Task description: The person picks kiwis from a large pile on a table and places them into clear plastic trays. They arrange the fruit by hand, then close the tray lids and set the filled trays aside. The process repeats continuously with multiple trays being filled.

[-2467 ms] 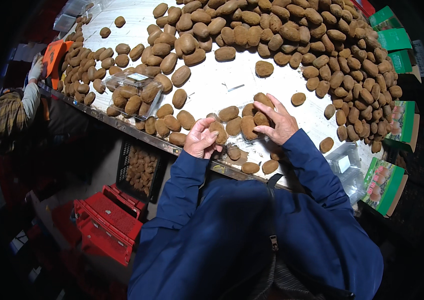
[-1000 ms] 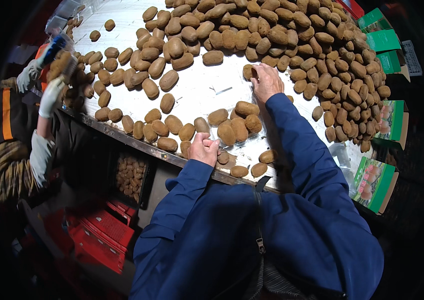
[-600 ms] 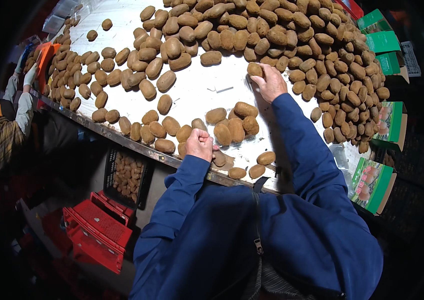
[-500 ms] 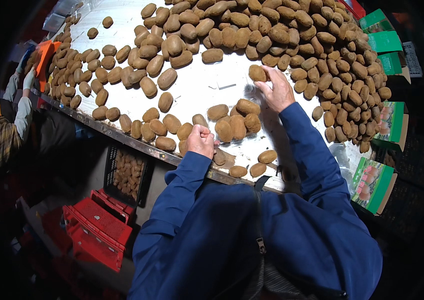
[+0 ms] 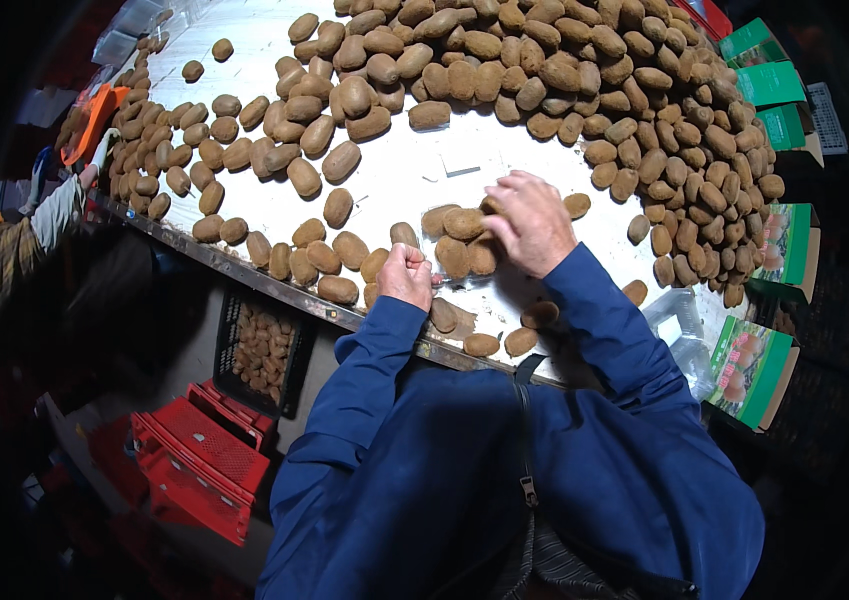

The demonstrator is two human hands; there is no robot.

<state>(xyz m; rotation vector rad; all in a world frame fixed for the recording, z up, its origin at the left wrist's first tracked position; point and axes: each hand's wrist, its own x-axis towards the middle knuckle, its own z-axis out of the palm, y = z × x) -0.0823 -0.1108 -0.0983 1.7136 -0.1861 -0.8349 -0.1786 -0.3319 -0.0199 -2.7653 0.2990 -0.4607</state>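
A clear plastic tray (image 5: pixel 464 284) with several brown kiwifruit (image 5: pixel 453 256) in it lies before me on the white table. At its left edge, my left hand (image 5: pixel 406 277) is closed in a pinch on the tray's rim. My right hand (image 5: pixel 532 222) reaches over the tray's right side, fingers bent down around a kiwifruit (image 5: pixel 491 206) that they mostly hide. Loose kiwifruit (image 5: pixel 481 344) lie near the front edge below the tray, and another (image 5: pixel 576 205) rests just beyond my right hand.
A large kiwifruit heap (image 5: pixel 584 75) covers the table's far right; more are scattered leftward. Green boxes (image 5: pixel 782 250) and clear trays (image 5: pixel 679 325) line the right side. Below the table stand a black crate (image 5: pixel 262 350) and red crates (image 5: pixel 199 450). A co-worker's sleeve (image 5: pixel 59 210) shows at left.
My right hand has brought a kiwifruit from near the heap down and left to the tray. My left hand stays at the rim. The co-worker's arms and an orange object at left have shifted.
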